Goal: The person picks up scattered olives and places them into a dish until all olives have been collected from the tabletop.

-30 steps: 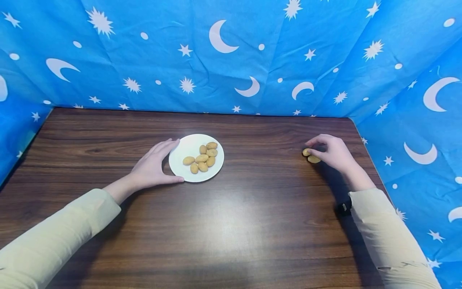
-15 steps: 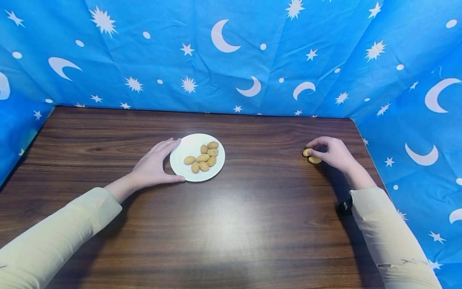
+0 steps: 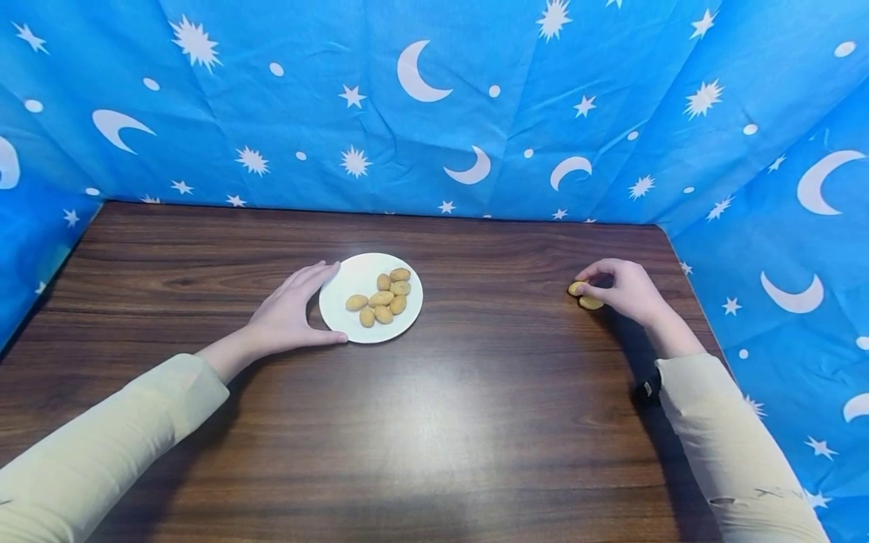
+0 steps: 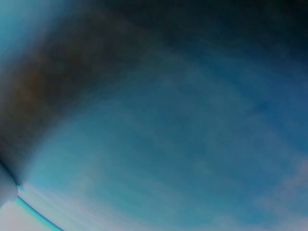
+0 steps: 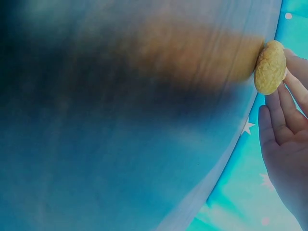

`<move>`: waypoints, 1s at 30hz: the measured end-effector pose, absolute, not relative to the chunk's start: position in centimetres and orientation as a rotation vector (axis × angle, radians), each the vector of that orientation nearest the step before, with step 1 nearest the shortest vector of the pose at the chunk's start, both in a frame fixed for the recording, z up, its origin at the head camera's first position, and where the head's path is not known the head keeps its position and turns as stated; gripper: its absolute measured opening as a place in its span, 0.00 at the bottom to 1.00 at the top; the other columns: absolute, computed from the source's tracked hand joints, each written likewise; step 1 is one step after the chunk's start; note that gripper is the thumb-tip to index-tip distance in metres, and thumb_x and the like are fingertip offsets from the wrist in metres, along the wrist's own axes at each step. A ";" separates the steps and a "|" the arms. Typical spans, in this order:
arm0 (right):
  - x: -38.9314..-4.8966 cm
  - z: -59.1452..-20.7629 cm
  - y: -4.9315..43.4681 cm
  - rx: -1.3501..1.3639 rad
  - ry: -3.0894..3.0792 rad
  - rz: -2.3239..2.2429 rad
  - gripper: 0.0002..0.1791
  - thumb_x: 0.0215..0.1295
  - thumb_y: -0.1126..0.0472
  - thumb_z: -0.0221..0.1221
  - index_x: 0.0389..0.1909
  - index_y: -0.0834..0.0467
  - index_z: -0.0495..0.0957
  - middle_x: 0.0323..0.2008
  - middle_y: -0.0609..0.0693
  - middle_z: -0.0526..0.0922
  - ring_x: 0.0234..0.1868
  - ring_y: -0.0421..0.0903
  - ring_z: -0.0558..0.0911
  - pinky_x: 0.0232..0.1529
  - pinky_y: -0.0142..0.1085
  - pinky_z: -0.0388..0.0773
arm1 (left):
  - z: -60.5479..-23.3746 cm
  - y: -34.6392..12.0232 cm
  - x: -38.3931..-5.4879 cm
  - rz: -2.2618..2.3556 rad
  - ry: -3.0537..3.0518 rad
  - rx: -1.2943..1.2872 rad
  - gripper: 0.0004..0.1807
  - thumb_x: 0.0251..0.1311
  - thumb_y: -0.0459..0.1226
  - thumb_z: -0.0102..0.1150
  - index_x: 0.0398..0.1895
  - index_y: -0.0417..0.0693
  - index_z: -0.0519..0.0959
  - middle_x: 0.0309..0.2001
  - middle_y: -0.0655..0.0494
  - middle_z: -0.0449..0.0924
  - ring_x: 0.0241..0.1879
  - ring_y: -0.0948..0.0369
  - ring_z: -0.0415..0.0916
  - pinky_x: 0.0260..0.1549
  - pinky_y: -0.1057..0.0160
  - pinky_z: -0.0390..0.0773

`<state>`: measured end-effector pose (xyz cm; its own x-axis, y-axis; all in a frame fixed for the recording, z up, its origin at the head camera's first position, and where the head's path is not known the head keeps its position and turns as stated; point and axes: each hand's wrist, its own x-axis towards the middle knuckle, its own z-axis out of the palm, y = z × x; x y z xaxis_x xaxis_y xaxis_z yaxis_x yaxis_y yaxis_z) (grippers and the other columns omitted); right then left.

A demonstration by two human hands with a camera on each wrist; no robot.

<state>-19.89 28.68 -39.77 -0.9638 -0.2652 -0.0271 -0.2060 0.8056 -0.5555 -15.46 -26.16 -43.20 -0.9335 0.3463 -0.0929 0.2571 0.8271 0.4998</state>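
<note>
A round white plate (image 3: 339, 317) lies left of the table's middle. Several small, yellow-brown ovals resembling small potatoes (image 3: 382, 299) are clustered on it. Around its left rim spreads my left hand (image 3: 288, 313), its thumb at the near edge and its fingertips at the far edge, fingers fairly straight. Far to the right, my right hand (image 3: 624, 290) pinches one small potato-like oval (image 3: 575, 288) between thumb and forefinger, low over the table. A second oval (image 3: 591, 302) lies just below the thumb. In the right wrist view a rough-skinned yellow oval (image 5: 269, 68) overlaps the fingers.
The dark wood-grain table (image 3: 434, 407) ends at a blue cloth (image 3: 292, 98) with white moons and stars at the back and right. A black band (image 3: 648, 388) shows at the right sleeve's cuff. The left wrist view is blurred.
</note>
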 end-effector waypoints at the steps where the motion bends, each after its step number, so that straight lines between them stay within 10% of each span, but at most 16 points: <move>1: -19.9 -39.7 28.6 -0.380 2.891 -0.869 0.11 0.73 0.62 0.67 0.49 0.65 0.87 0.47 0.64 0.89 0.50 0.59 0.84 0.51 0.45 0.80 | -43.2 -26.1 -15.5 0.736 2.827 0.470 0.66 0.51 0.62 0.78 0.87 0.49 0.52 0.86 0.40 0.51 0.85 0.38 0.46 0.79 0.27 0.53; 9: -20.1 -38.8 28.0 -0.363 2.902 -0.881 0.12 0.74 0.60 0.67 0.50 0.64 0.87 0.49 0.64 0.89 0.50 0.59 0.85 0.47 0.33 0.81 | -42.8 -26.1 -15.4 0.736 2.817 0.460 0.66 0.51 0.62 0.78 0.87 0.49 0.52 0.86 0.39 0.51 0.85 0.38 0.46 0.78 0.27 0.53; 16: -20.6 -38.1 26.5 -0.424 2.900 -0.908 0.12 0.73 0.61 0.67 0.51 0.65 0.87 0.50 0.64 0.88 0.52 0.60 0.85 0.56 0.58 0.85 | -42.7 -26.0 -15.4 0.733 2.814 0.458 0.66 0.51 0.62 0.78 0.87 0.48 0.52 0.86 0.39 0.51 0.85 0.37 0.46 0.78 0.27 0.53; 30: -22.2 -37.9 21.4 -0.528 2.823 -1.016 0.10 0.72 0.61 0.69 0.48 0.62 0.87 0.48 0.60 0.89 0.54 0.56 0.85 0.64 0.57 0.83 | -42.6 -26.0 -15.3 0.721 2.817 0.454 0.66 0.51 0.62 0.78 0.87 0.48 0.52 0.85 0.38 0.51 0.85 0.38 0.46 0.79 0.28 0.53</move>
<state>-22.19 21.44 -37.92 -0.9355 -0.3523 0.0274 -0.2889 0.7179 -0.6334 -15.32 -25.98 -42.55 -0.9332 0.3409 -0.1138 0.2442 0.8338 0.4951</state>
